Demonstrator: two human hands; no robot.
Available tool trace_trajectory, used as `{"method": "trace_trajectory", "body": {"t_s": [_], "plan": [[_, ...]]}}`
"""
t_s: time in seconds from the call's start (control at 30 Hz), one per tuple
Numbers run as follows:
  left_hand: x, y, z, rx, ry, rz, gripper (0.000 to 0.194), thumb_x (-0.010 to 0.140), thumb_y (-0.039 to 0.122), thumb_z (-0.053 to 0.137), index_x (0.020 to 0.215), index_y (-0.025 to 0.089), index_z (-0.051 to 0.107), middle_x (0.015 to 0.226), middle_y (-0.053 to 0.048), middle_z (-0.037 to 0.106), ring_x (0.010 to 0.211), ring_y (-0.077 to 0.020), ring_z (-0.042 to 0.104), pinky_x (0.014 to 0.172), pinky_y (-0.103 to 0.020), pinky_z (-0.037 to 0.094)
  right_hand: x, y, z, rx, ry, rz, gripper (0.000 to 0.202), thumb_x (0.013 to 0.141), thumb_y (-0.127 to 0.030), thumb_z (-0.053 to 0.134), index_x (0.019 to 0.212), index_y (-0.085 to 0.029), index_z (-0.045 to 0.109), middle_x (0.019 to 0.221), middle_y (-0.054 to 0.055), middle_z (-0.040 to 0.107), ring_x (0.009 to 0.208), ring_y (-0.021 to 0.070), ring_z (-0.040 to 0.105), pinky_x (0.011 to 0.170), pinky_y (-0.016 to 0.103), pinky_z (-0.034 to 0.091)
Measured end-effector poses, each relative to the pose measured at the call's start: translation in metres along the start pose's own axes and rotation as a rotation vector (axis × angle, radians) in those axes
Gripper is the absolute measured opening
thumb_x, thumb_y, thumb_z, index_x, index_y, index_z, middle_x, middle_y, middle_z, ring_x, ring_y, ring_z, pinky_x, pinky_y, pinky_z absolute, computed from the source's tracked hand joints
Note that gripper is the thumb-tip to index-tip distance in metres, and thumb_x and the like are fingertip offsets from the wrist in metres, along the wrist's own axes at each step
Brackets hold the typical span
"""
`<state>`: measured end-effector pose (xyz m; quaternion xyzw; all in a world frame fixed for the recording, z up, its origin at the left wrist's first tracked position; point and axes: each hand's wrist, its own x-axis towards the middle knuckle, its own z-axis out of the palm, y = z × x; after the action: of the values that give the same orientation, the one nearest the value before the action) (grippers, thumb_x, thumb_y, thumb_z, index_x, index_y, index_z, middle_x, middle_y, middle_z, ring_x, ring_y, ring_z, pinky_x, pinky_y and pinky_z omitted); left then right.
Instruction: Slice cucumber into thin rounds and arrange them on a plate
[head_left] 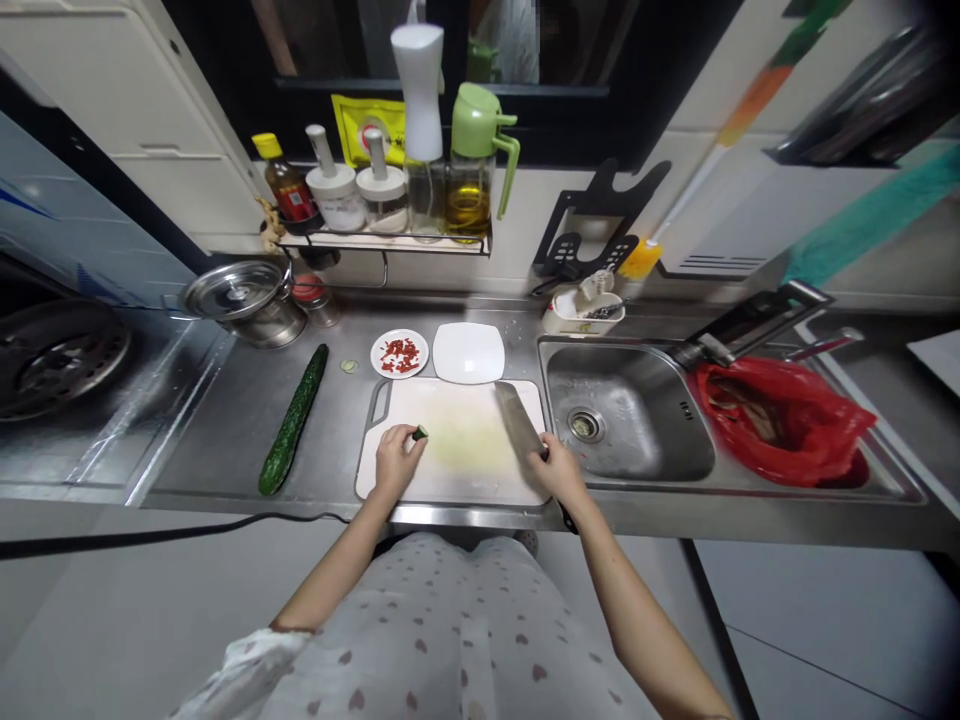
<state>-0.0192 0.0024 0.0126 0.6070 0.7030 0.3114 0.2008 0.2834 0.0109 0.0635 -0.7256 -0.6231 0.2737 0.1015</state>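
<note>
A white cutting board [450, 485] lies on the steel counter, its middle stained pale green. Over its left part, my left hand [397, 462] pinches a short dark-green piece of cucumber [420, 433] between thumb and fingers. My right hand [556, 470] grips a kitchen knife [519, 420] by the handle, with the broad blade slanting up and left above the board's right side. Left of the board lies a long whole cucumber [294, 425]. Behind the board are a small plate [377, 368] of chopped red pieces and a bare white square plate [469, 352].
A steel sink [637, 410] sits to the right, with a red plastic bag [780, 425] beyond it. At the back left stands a lidded pot [251, 305]. A shelf [390, 243] of seasoning jars and oil bottles hangs on the wall. Small pale slices [349, 367] lie near the cucumber.
</note>
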Motion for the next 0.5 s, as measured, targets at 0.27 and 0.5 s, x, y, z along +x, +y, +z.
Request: {"method": "trace_trajectory", "body": {"t_s": [0.27,0.5], "plan": [[-0.005,-0.007,0.005,-0.12,0.083,0.121,0.017,0.087,0.03,0.053,0.093,0.02,0.066,0.091,-0.005,0.067,0.088,-0.0161,0.061,0.082,-0.028,0.047,-0.014,-0.067,0.007,-0.317,-0.229,-0.108,0.026,0.092,-0.033,0.039,0.103,-0.019,0.058,0.091,0.008,0.068,0.085,0.0192,0.061,0.065,0.024,0.033],[-0.008,-0.01,0.013,-0.179,0.139,0.278,0.017,0.087,0.028,0.054,0.093,0.021,0.069,0.087,-0.004,0.067,0.081,-0.0137,0.063,0.075,-0.027,0.05,-0.035,-0.102,0.018,-0.472,-0.294,-0.303,0.03,0.097,-0.028,0.028,0.108,-0.017,0.053,0.091,0.011,0.068,0.085,0.0213,0.064,0.069,0.027,0.038]]}}
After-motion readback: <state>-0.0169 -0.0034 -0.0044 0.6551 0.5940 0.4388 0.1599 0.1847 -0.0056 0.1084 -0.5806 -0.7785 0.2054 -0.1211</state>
